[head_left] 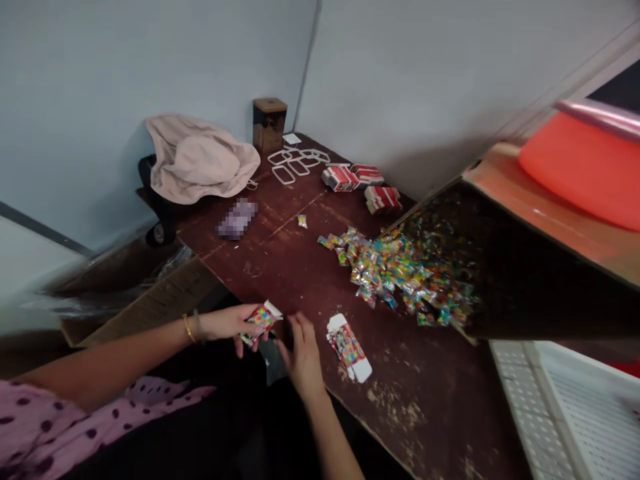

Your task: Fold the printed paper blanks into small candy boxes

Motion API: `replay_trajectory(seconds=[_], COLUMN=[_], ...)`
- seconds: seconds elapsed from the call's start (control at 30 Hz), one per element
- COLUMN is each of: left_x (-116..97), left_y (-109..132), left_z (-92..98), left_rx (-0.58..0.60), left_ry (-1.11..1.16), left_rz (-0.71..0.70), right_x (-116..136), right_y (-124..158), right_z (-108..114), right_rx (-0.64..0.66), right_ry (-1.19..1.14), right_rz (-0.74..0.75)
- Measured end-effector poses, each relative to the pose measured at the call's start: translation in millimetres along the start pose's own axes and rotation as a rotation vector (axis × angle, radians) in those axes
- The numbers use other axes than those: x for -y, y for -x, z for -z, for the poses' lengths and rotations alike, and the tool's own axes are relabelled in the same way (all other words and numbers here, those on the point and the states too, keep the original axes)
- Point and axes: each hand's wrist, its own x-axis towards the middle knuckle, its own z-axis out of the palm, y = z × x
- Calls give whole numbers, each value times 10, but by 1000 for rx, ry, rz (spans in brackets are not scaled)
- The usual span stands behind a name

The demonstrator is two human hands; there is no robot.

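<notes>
My left hand (233, 325) is closed around a small printed candy box (264, 318), whose white end flap stands out toward the right. Just right of the box, my right hand (305, 363) is at the table's near edge with thumb and fingers apart, nothing seen in it. Beside that hand lies a stack of flat candy cartons (349, 347) with white flaps. Farther back, a heap of small wrapped candies (390, 267) spills from a large tipped cardboard box (545, 267). One candy packet (302, 221) lies apart from the heap.
On the dark red table (295, 273) are bundled red-and-white cartons (341, 178), white loops (284, 175), a brown tin (269, 125) and a blurred purple item (238, 219). A pale hat (200, 160) sits at the left corner. A white crate (585, 400) stands at right.
</notes>
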Motion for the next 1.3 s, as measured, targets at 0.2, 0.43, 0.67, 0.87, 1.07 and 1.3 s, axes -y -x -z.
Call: replay_trajectory(seconds=[0.2,0.43,0.67,0.87,1.07,1.3], left_x=[91,103,85,187,231,169], left_y=[-331,-355,-300,-297,-288,-345], left_z=[-431,-893,-874,-796,-827,-872], left_rx=[-28,10,-26,-13,-83,-107], left_ry=[-45,-217,-136,-186,-126,-4], left_rz=[-28,-69,-111,-128,-62,-27], right_x=[418,398,397,459,473,332], right_y=[552,102,196,235,278,447], right_z=[300,684,677,845,576,534], right_rx=[-162,-408,-296,105,-187,-193], right_ry=[-331,-187,119,-90,-269,-915], right_rz=[-259,-309,-130,-48,-238,-634])
